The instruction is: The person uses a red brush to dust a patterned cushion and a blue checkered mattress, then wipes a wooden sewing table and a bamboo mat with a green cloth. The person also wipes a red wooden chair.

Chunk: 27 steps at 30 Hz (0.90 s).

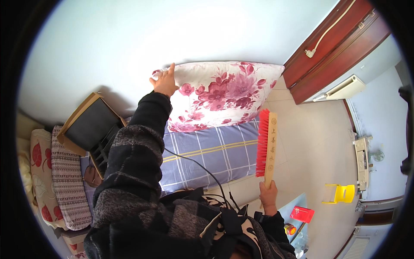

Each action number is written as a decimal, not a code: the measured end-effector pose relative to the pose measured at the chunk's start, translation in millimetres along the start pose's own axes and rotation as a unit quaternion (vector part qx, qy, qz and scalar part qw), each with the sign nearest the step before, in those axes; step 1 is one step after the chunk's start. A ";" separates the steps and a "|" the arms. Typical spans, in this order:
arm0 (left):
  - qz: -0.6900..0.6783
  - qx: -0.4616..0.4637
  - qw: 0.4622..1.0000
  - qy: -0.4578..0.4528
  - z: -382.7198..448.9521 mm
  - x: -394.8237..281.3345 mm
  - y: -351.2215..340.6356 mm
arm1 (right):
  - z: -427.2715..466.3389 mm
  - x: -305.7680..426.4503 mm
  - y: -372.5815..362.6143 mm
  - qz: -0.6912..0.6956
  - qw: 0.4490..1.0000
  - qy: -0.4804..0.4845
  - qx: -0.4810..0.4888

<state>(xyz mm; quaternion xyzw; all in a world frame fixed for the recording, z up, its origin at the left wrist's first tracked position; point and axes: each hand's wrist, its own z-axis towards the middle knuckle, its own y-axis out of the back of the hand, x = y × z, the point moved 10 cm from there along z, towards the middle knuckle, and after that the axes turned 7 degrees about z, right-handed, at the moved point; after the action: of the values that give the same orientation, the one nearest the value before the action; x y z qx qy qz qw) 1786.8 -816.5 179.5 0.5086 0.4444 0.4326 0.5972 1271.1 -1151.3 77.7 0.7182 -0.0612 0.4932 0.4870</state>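
A white pillow with pink and maroon flowers (223, 94) leans against the wall on a blue checked bed sheet (210, 155). My left hand (165, 81) rests with spread fingers on the pillow's upper left corner. On the right, my right hand (268, 194) is closed around the handle of a wooden bed brush (271, 142). The brush stands upright in view, its red bristles facing left, beside the bed's edge. Characters are marked on its wooden back.
An open box with black contents (93, 119) and folded bedding (69, 181) lie at the left. A dark cable (200, 165) crosses the sheet. At the lower right stands a table (296, 202) with a red box (302, 214) and a jar; beyond is a yellow chair (343, 193).
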 end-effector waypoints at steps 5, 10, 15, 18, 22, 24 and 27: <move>0.090 -0.061 0.986 -0.128 -3.6 -18.3 -7.1 | 6.0 61.1 -3.0 0.005 1.000 0.028 -0.007; 0.010 -0.087 0.964 -0.250 -76.6 -42.3 -12.1 | 5.1 144.0 -33.9 0.045 0.992 0.099 0.059; -0.093 -0.027 0.971 -0.217 -177.9 -46.5 -52.7 | 16.3 185.3 -69.7 -0.072 0.946 0.237 0.207; -0.124 -0.069 0.960 -0.240 -233.4 -58.0 -52.4 | 58.7 165.6 -24.4 -0.142 0.950 0.199 0.194; -0.094 0.056 0.949 -0.297 -284.0 -78.7 -81.0 | 115.1 148.6 53.0 -0.240 0.953 0.153 0.107; -0.109 0.113 0.938 -0.310 -294.4 -82.4 -94.7 | 136.2 155.0 69.3 -0.283 0.946 0.132 0.084; -0.090 0.276 0.904 -0.314 -313.3 -88.1 -130.5 | 159.3 182.6 1.0 -0.117 0.957 0.113 0.240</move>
<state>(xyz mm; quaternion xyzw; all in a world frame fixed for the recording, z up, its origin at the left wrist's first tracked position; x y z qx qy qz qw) 1470.8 -846.2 30.6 0.7205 0.3793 0.0552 0.5780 1466.3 -1201.2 212.3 0.7558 0.1987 0.5107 0.3585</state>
